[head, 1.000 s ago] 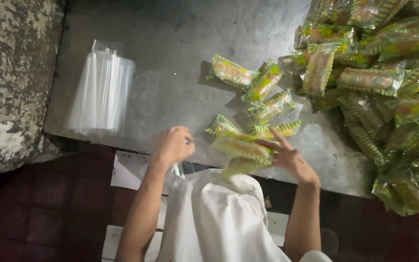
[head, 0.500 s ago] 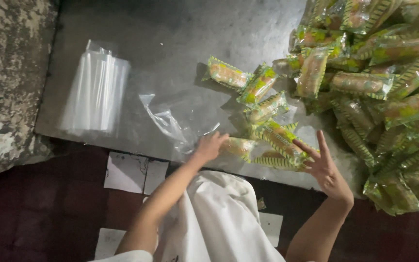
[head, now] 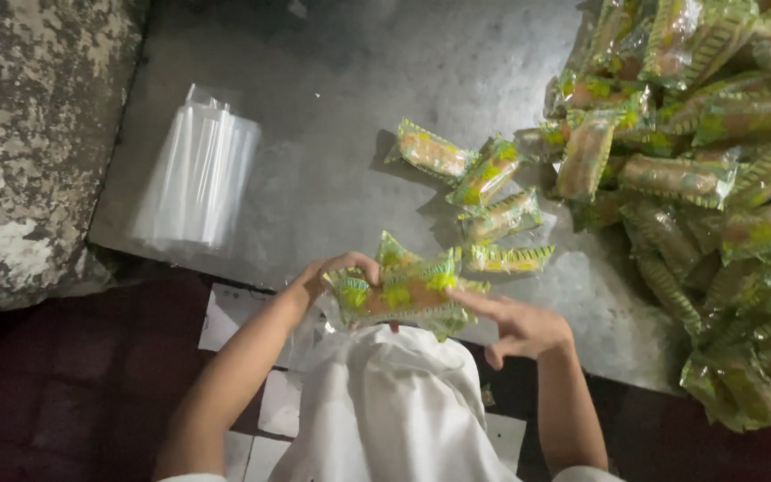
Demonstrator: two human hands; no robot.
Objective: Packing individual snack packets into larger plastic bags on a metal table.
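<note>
At the near edge of the grey counter (head: 341, 187), the left hand (head: 332, 272) curls closed around one end of a bundle of green snack packets (head: 399, 290). The right hand (head: 519, 326) lies flat and open against the bundle's other end. Just beyond lie loose packets (head: 484, 192). Farther left rests a stack of clear bags (head: 198, 170); far right, a heap of packets (head: 716, 161).

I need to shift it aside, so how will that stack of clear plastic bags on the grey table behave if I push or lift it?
The stack of clear plastic bags looks thin and glossy, so it will probably slide easily on the grey table. Being loose sheets, it will likely flop and fan apart if lifted by one edge. It seems light for its size.
</note>
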